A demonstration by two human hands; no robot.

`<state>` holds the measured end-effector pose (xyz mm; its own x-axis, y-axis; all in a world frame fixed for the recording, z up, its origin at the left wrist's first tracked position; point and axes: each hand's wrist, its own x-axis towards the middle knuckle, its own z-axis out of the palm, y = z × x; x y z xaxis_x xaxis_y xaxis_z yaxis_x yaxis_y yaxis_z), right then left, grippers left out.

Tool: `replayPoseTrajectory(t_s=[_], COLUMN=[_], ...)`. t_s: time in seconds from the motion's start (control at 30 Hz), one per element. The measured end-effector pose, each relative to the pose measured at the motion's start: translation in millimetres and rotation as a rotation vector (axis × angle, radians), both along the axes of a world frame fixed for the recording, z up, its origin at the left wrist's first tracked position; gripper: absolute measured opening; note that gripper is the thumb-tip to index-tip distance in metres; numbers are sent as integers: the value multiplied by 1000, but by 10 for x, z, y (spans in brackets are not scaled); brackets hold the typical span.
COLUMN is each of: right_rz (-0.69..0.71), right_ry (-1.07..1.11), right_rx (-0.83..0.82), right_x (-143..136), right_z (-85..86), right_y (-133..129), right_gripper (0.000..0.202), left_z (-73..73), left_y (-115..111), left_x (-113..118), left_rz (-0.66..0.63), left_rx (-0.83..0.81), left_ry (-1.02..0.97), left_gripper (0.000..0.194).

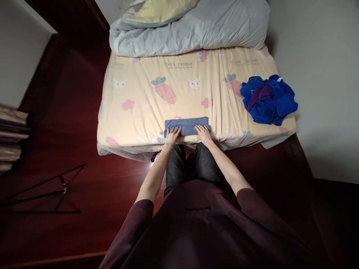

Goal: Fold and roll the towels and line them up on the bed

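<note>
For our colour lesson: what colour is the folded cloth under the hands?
The cloth is greyish blue, best seen in the head view.

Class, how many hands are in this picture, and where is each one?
2: the left hand rests on the left end of the folded cloth, and the right hand rests on its right end. No others show.

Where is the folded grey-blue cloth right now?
In the head view, the cloth lies on the bed near its close edge, left of the blue pile, with the left hand and right hand on it.
</note>
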<state>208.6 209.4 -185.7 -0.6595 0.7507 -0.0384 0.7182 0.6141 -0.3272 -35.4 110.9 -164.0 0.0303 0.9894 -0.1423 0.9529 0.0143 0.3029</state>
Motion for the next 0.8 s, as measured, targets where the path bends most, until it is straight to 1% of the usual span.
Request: replayPoseTrajectory(t_s=[0.13, 0.33, 0.43, 0.5, 0.57, 0.67, 0.73, 0.8], right_rz=[0, 28, 62, 58, 29, -59, -121, -156], right_ry=[-34, -96, -122, -133, -126, -83, -31, 73], right_rx=[-8, -10, -32, -54, -75, -117, -164, -222], right_x=[-21, 42, 121, 195, 281, 414, 493, 555], right_z=[62, 229, 325, 374, 404, 403, 370, 313], right_y=[10, -103, -147, -147, -119, -45, 7, 49], right_gripper=[67, 62, 57, 53, 51, 48, 48, 49], left_z=[39, 120, 146, 148, 133, 82, 36, -12], left_y=[13, -90, -129, -142, -153, -187, -224, -266], left_x=[-40, -54, -121, -206, -309, -452, -519, -562], left_rz=[-19, -53, -75, -74, -54, 17, 70, 123], left_rx=[-7, -46, -79, -118, -131, -89, -60, -35], left_ry=[-17, 14, -25, -65, -103, -175, -210, -247], left_gripper=[69, 75, 80, 79, 75, 70, 69, 66])
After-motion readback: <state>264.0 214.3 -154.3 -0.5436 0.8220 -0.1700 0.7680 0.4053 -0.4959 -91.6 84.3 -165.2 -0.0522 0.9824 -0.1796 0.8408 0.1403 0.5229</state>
